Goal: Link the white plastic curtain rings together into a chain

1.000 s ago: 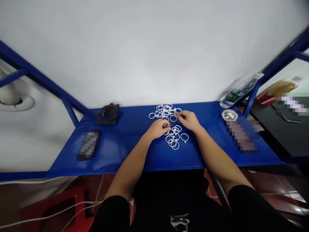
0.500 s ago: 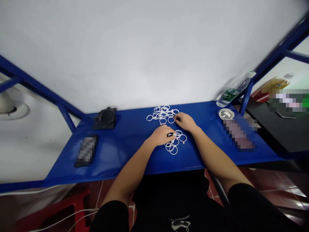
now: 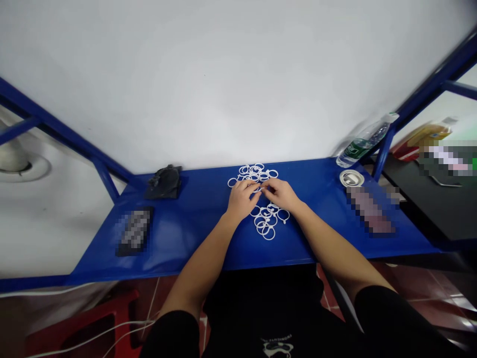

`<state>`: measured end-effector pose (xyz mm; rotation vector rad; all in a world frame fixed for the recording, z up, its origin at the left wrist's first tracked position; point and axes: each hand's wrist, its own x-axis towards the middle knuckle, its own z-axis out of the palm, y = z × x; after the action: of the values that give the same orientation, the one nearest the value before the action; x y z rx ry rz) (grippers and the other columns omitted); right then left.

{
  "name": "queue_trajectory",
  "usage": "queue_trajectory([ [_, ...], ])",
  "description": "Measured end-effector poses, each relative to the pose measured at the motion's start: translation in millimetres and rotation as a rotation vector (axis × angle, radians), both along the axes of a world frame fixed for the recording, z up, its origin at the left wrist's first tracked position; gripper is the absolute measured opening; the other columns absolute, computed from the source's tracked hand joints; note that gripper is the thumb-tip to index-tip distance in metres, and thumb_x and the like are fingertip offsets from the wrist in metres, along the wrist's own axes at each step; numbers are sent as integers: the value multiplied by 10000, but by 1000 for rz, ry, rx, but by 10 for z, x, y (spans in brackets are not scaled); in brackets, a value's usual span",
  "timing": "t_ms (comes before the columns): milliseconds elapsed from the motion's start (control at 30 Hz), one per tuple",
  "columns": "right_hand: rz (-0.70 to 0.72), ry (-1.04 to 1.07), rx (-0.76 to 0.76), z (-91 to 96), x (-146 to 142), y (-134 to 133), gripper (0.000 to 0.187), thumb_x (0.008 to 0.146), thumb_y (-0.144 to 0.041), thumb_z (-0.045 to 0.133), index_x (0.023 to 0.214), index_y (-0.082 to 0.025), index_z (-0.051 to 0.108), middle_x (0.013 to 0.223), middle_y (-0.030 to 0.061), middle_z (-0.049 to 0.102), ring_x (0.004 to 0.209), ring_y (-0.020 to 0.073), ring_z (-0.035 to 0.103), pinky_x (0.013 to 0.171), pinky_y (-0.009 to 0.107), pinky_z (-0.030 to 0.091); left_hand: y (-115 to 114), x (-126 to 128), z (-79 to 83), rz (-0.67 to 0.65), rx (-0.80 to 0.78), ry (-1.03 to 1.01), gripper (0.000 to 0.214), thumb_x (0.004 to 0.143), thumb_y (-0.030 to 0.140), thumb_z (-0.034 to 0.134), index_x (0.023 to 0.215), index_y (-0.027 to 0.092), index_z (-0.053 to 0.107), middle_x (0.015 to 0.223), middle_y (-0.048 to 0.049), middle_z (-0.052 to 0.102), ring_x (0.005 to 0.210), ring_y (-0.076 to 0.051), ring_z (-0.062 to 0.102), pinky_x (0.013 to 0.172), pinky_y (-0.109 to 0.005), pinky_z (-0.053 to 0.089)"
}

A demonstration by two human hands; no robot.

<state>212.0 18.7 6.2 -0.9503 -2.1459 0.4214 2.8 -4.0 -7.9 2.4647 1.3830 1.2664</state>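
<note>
My left hand [image 3: 242,200] and my right hand [image 3: 280,194] meet over the middle of the table, fingertips almost touching. Both are closed in a pinch around a white plastic ring, which is mostly covered by the fingers. Just beyond the hands lies a loose pile of thin white rings [image 3: 254,176], shaped like curtain rings. Nearer my body is a second group of white rings [image 3: 266,230], overlapping one another, some with a small knob on the rim.
On the blue table [image 3: 194,228], a black plastic bag [image 3: 164,183] and a dark blurred object [image 3: 134,231] lie left. To the right are a leaning water bottle [image 3: 365,141], a coiled white cable [image 3: 351,178] and a blurred pinkish object [image 3: 371,210]. A wall closes the back.
My left hand has moved away from the near group of rings, up toward the far pile. My right hand has come slightly left and nearer, so the fingertips of both hands now meet.
</note>
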Motion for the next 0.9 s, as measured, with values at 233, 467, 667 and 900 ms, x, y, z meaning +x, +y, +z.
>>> queue_trajectory([
  [233,31,41,63,36,-12,-25,128,1028,-236,570,1030,-225,697,939,59,732,847,203,664,778,328,527,21,8,-42,-33,-9,-2,169,986,263,683,1122,231,779,1097,-64,745,1019,-230,669,950,-421,542],
  [467,14,56,76,4,17,45,176,1040,-237,569,1113,-219,728,980,83,752,905,226,691,846,369,558,46,13,-50,-82,32,-33,145,1013,259,645,1059,223,778,999,-52,755,935,-204,681,902,-395,548],
  [667,58,-12,39,-37,26,78,189,1042,-217,552,1078,-214,738,994,89,759,927,232,699,873,385,560,29,16,-39,-101,84,-18,149,1016,292,657,960,220,775,886,-42,740,858,-201,651,848,-384,542],
  [900,-14,24,37,-13,83,112,155,1018,-199,569,1031,-213,723,972,83,750,909,227,688,857,373,543,36,-33,22,-43,116,-66,154,1007,322,670,1069,225,772,1043,-69,748,991,-218,670,933,-394,540],
])
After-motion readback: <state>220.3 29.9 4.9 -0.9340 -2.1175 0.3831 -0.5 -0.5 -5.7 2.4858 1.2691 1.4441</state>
